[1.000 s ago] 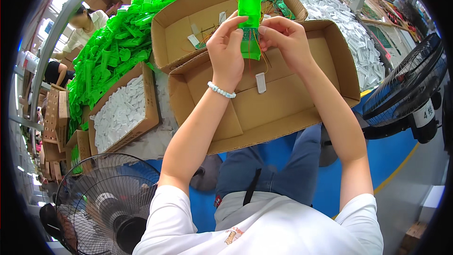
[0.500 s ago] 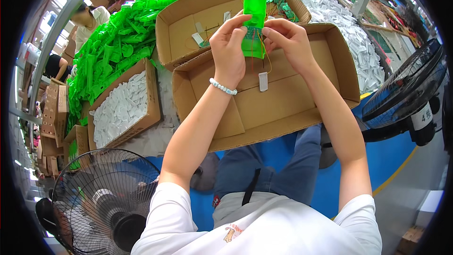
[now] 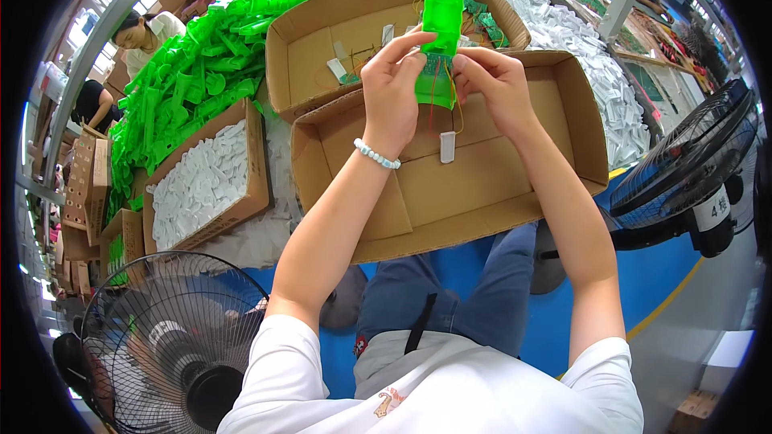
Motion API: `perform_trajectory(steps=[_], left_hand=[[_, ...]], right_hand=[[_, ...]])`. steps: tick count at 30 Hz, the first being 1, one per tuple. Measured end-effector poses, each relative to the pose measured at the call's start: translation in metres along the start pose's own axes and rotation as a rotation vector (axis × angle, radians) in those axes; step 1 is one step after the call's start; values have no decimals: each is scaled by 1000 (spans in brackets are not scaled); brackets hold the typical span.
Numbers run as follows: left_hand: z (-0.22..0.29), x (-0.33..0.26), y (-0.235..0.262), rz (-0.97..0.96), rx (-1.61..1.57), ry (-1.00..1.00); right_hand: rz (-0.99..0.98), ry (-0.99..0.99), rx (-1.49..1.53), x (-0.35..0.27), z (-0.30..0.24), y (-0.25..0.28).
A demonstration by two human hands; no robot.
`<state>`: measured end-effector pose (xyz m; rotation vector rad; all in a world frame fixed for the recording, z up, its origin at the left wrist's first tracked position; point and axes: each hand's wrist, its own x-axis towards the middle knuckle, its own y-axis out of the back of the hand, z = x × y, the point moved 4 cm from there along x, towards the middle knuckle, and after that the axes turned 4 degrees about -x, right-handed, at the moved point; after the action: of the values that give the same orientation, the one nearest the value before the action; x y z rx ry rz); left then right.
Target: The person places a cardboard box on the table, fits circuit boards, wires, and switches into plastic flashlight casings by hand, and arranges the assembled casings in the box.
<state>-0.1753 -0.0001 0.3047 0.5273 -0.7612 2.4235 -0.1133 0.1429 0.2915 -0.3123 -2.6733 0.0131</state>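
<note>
A long bright green plastic housing (image 3: 441,10) is held up over the near cardboard box. My left hand (image 3: 392,84) grips its left edge, thumb lying near a small green circuit board (image 3: 439,65) set in the housing. On the right edge my right hand (image 3: 492,84) pinches close to the board, its fingertips closed; whether they hold the housing or a thin wire is hard to make out. Red and yellow wires hang from the board. A small white rectangular part (image 3: 447,147) dangles on a wire below, above the box floor.
Beneath my hands lies the near cardboard box (image 3: 482,193). Behind it, another box (image 3: 301,40) holds wired boards. Green housings (image 3: 189,64) heap at left, near a box of white pieces (image 3: 201,185). Fans stand left (image 3: 173,337) and right (image 3: 683,161). A person (image 3: 149,36) works far left.
The view has shifted slightly. The housing sits a little lower and further right in the picture, with both hands still on it. The white part still hangs below.
</note>
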Motion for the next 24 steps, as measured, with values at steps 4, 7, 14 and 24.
perform_trajectory(steps=[4, 7, 14, 24], left_hand=[[2, 1, -1, -7, 15, 4], [-1, 0, 1, 14, 64, -44], [-5, -2, 2, 1, -43, 79], [-6, 1, 1, -18, 11, 50]], right_hand=[[8, 5, -19, 2, -1, -1], [20, -18, 30, 1, 5, -3], [-14, -39, -60, 1, 3, 1], [-5, -60, -90, 2, 2, 3]])
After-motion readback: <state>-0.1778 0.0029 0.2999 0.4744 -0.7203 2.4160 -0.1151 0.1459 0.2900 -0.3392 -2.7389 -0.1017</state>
